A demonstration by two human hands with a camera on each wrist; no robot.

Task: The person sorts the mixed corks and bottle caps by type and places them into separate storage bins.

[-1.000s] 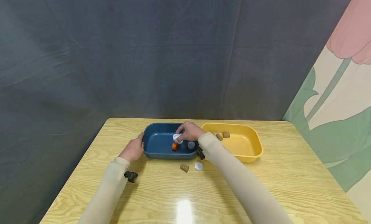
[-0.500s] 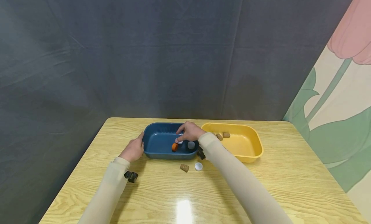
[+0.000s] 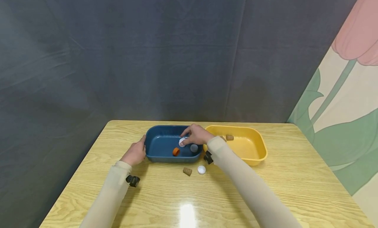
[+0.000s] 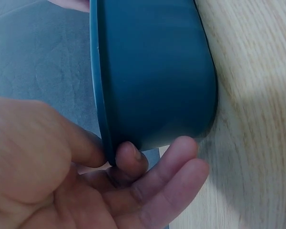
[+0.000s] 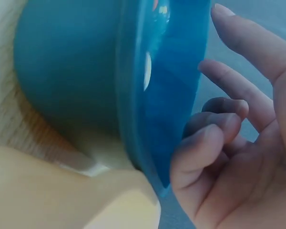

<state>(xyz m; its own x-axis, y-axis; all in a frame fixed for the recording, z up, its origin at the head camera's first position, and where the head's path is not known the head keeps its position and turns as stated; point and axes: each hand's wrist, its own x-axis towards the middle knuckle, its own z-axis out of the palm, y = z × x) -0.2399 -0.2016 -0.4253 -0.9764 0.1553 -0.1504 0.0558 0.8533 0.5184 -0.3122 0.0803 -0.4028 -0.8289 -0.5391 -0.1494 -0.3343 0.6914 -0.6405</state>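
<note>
In the head view, my left hand (image 3: 135, 153) grips the left end of the blue tray (image 3: 171, 159). Thumb and fingers pinch the tray's rim (image 4: 101, 95) in the left wrist view. My right hand (image 3: 197, 134) hovers over the tray's right half, thumb and index finger apart with nothing between them in the right wrist view (image 5: 248, 119). Under its fingertips a white bottle cap (image 3: 181, 142) shows, partly covered. An orange cap (image 3: 176, 152) stands tilted nearby, and a greyish, translucent-looking cap (image 3: 194, 148) lies to its right inside the tray.
A yellow tray (image 3: 262, 152) stands against the blue one's right side, with corks (image 3: 229, 137) inside, partly behind the right forearm. On the wooden table (image 3: 159, 195) in front lie a cork (image 3: 187, 171) and a white cap (image 3: 201, 170). A dark curtain (image 3: 147, 64) hangs behind.
A white cap held at my right fingertips a second ago has gone lower, and the fingers have let go. The right hand has shifted slightly right. The orange cap has shifted slightly; the left hand keeps its grip.
</note>
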